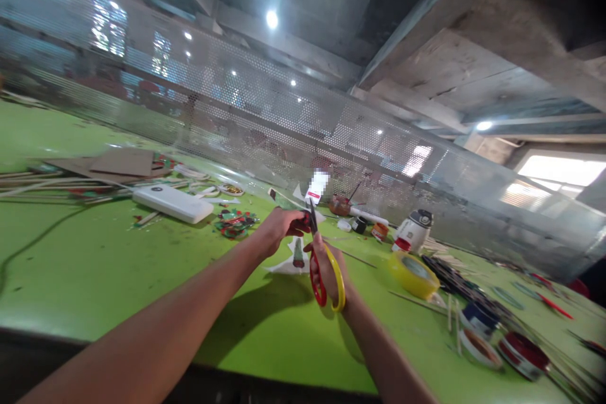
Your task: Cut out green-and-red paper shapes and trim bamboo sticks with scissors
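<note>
See the right hand wrapped firmly around the metal-bladed scissors with one red and one yellow plastic loop. Find their long axis running away from the right fingers, slanting slightly leftward, with the blades just beside the left fingertips. Cannot make out the gap between the blades.

See the left hand with fingers bent toward those blades; notice something dark red at the tips, but cannot tell a held piece from shadow, nor the spread of the fingers. Find the small white sheet with a narrow green-and-brown figure just below the left fingertips and left of the right fingers, seemingly on the glossy green tabletop, its figure lengthwise toward the body. Judge both hands about equally near it.

Note the loose pile of green and red scraps left of the left fingers.
</note>
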Motion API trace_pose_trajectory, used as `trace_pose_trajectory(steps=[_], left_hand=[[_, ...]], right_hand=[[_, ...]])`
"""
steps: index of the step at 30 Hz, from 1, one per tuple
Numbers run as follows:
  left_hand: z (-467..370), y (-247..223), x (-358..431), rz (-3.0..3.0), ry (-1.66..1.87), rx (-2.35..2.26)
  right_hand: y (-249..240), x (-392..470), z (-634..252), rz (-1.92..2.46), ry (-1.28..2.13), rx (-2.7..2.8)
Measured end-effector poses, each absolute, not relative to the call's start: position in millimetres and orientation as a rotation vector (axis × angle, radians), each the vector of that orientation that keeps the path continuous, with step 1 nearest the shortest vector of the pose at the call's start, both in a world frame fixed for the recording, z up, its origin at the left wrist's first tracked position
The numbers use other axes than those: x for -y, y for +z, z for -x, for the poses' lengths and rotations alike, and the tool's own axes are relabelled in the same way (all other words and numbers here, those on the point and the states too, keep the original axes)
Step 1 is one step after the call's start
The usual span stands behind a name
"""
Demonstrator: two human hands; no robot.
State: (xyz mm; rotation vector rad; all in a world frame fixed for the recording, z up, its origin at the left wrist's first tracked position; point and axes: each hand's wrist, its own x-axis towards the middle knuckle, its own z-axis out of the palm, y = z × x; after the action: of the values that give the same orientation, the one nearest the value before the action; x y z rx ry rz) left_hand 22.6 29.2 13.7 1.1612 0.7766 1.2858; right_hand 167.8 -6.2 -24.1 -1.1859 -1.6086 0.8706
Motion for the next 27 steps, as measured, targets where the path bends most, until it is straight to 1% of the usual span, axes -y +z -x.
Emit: trace_pose_trajectory(steps=[3, 6, 9, 14, 27], left_hand=[[-24.7, 10.8, -31.5, -1.133, 1.276, -0.786], [-26.3, 11.6, -28.6, -1.146, 1.314, -0.806], [-27.2, 13.4, -27.0, -1.092, 1.375, -0.770], [-28.8, 11.1, -32.6, -1.005, 1.374, -0.707], [-25.3, 4.9, -39.7, -1.082, 1.300, -0.719]], right_hand=[[-28.1, 2.7, -169.9, 1.138, 0.948, 1.653], [-31.7, 0.8, -170.4, 1.143, 0.915, 1.647], [-30.4, 1.4, -169.8, 1.157, 0.824, 1.694], [-24.0, 2.1, -170.2, 1.157, 0.648, 1.776], [-25.8, 4.7, -169.4, 1.136, 0.795, 1.715]])
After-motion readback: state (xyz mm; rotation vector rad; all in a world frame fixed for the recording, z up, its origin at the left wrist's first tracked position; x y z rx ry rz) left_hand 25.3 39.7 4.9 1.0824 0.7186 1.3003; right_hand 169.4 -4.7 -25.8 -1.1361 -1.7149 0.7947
